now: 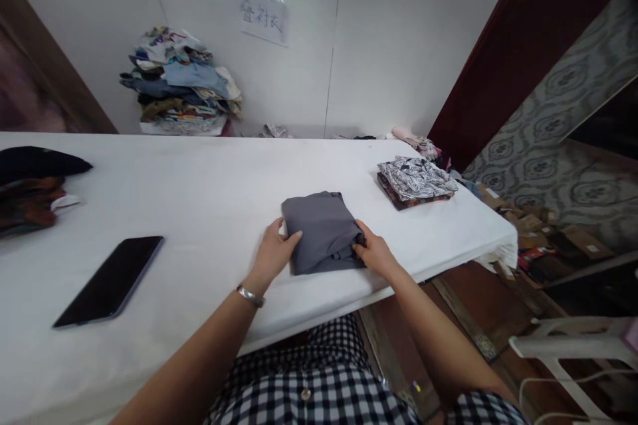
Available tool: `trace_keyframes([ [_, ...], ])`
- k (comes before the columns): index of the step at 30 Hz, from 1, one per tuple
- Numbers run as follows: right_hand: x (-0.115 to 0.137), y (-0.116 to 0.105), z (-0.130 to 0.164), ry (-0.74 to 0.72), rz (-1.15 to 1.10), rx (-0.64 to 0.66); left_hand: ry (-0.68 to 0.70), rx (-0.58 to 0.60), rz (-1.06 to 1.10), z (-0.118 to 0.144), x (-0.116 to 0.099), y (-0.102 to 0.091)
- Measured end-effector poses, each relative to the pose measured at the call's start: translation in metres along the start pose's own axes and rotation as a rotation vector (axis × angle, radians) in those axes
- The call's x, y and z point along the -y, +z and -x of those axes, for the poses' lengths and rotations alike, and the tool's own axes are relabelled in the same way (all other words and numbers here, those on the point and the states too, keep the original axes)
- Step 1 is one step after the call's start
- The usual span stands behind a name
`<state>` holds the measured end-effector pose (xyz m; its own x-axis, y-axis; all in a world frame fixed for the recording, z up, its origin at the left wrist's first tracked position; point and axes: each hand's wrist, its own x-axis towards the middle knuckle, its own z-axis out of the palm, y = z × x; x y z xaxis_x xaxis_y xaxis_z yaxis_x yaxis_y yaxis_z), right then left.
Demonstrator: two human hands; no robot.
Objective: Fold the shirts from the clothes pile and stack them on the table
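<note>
A folded grey garment (323, 229) lies on the white table (209, 192) near its front edge. My left hand (273, 254) grips the garment's left edge, thumb on top of the cloth. My right hand (373, 251) pinches its right front corner. A silver bracelet circles my left wrist. Both hands hold the folded piece flat against the tabletop.
A black phone (110, 279) lies to the left. Folded patterned shirts (415, 180) are stacked at the right end. Dark clothes (30, 186) sit at the far left edge. A clothes pile (180, 83) stands by the back wall. Cardboard boxes (538, 232) and a white stool (573, 345) are on the right floor.
</note>
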<state>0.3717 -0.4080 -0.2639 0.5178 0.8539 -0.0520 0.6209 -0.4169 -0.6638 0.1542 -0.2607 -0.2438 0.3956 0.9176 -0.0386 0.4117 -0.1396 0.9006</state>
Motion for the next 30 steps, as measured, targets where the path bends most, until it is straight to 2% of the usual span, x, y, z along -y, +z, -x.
trace_keyframes([
  [2,0.001,0.002,0.004,-0.004,0.042,-0.005,0.266,-0.007,-0.178,0.014,-0.002,0.005],
  [4,0.001,0.0,0.008,-0.037,0.141,-0.034,0.511,0.067,-0.332,0.027,-0.005,0.014],
  [6,0.001,-0.004,0.011,-0.145,0.277,-0.083,0.663,0.162,-0.493,0.034,-0.007,0.023],
  [8,-0.002,-0.008,0.011,-0.291,0.377,-0.13,0.717,0.198,-0.617,0.033,-0.01,0.03],
  [10,-0.01,-0.01,0.01,-0.399,0.401,-0.169,0.753,0.171,-0.665,0.03,-0.011,0.033],
  [13,-0.026,-0.008,0.009,-0.45,0.358,-0.189,0.831,0.144,-0.671,0.029,-0.008,0.034],
  [16,-0.039,-0.004,0.016,-0.443,0.295,-0.117,0.861,0.26,-0.675,0.035,0.0,0.032],
  [19,-0.039,-0.005,0.024,-0.378,0.124,-0.018,0.815,0.371,-0.564,0.039,0.007,0.023],
  [21,-0.035,-0.011,0.024,-0.299,-0.076,0.0,0.739,0.342,-0.446,0.033,0.01,0.012],
  [22,-0.032,-0.015,0.022,-0.251,-0.182,-0.032,0.679,0.286,-0.395,0.028,0.012,0.006],
  [24,-0.026,-0.024,0.008,-0.149,-0.351,-0.16,0.503,0.135,-0.317,0.013,0.015,-0.006],
  [26,-0.018,-0.031,-0.013,-0.039,-0.41,-0.249,0.252,0.045,-0.237,-0.002,0.016,-0.012],
  [28,-0.007,-0.032,-0.036,0.083,-0.353,-0.207,-0.014,0.069,-0.081,-0.012,0.015,-0.014],
  [30,0.006,-0.027,-0.056,0.174,-0.233,-0.095,-0.203,0.156,0.122,-0.017,0.012,-0.01],
])
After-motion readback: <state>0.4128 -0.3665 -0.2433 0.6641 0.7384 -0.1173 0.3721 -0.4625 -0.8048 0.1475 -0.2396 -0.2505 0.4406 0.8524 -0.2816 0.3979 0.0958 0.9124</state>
